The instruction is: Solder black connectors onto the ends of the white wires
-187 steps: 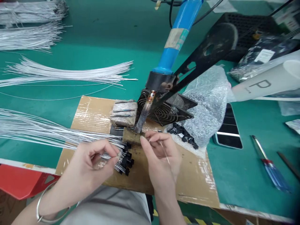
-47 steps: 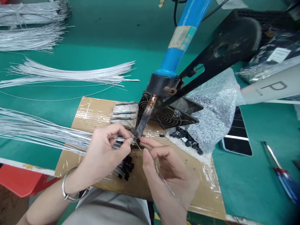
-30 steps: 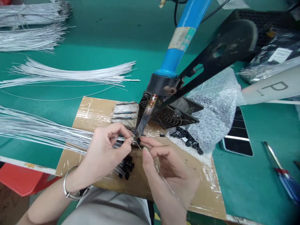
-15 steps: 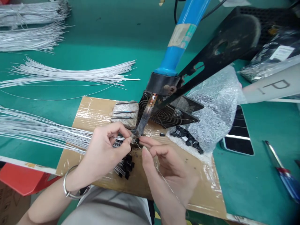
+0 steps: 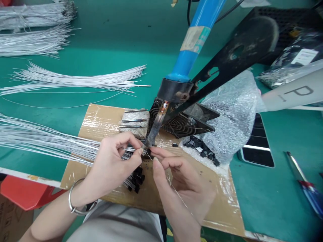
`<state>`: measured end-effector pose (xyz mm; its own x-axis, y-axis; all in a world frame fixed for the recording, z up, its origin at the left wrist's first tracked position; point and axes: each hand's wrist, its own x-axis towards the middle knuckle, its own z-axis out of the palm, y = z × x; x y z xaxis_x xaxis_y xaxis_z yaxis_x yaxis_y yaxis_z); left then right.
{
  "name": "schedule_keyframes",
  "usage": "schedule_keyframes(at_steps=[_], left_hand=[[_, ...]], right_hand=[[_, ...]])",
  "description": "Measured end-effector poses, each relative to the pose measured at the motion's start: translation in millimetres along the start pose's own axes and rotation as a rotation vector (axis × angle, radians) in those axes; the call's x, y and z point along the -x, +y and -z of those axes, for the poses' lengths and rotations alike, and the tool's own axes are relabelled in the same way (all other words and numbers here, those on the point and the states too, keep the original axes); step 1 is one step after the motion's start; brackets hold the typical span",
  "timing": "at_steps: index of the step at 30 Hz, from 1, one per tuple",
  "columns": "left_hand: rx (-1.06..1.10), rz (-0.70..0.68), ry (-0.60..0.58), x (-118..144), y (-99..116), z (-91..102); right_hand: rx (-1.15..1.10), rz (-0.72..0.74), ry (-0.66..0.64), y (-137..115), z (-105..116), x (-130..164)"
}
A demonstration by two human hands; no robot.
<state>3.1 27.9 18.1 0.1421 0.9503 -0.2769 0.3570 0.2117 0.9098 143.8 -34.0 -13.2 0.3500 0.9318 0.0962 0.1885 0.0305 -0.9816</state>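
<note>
1. Note the main change: your left hand [image 5: 116, 164], which was over the black ends [image 5: 137, 178] of the white wires [image 5: 50, 137] about six seconds ago, is now up at the tip [image 5: 155, 131] of the soldering iron [image 5: 188, 55].

2. Check your left grip. Thumb and forefinger pinch a small piece [image 5: 143, 147], mostly hidden by the fingers. It sits at the lower end of the tip, above the cardboard [image 5: 214, 198]; whether it touches the tip, you cannot tell from this view.

3. Check your right hand [image 5: 184, 185]. Its thumb and a bent finger pinch a thin wire [image 5: 182, 198], which trails back across the palm. The free end points up and left, toward the small piece; the forefinger reaches out just beside the tip.

4. Compare with the last second or so: both hands hold nearly the same pose. Read this as a steady stage of the work, with piece, thin wire and tip brought together in one spot.

5. Treat steadiness as the likely need here. Your fingers are close to the tip, and a slip could shift the piece or bring skin against metal that is probably hot.

6. Observe the surroundings: the fan [image 5: 180, 126] stands behind the tip, and loose black pieces [image 5: 202, 148] lie to the right, well apart from your fingers.
</note>
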Motion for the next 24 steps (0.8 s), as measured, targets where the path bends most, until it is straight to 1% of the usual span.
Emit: schedule_keyframes(at_steps=[4,9,16,21,24], left_hand=[[-0.007,-0.005,0.008,0.4,0.8,0.1],[-0.014,-0.026,0.011,1.1,1.6,1.0],[0.002,-0.021,0.006,1.0,2.0,0.7],[0.014,0.005,-0.005,2.3,-0.6,1.7],[-0.003,0.004,-0.01,1.7,-0.3,1.4]], right_hand=[[-0.01,0.017,-0.01,0.7,0.3,0.1],[-0.002,0.005,0.004,-0.2,-0.8,0.3],[0.003,0.003,0.02,-1.8,-2.5,0.3],[-0.005,-0.046,0.03,-4.3,-4.0,0.9],[-0.014,-0.05,0.032,-4.8,-4.0,1.0]])
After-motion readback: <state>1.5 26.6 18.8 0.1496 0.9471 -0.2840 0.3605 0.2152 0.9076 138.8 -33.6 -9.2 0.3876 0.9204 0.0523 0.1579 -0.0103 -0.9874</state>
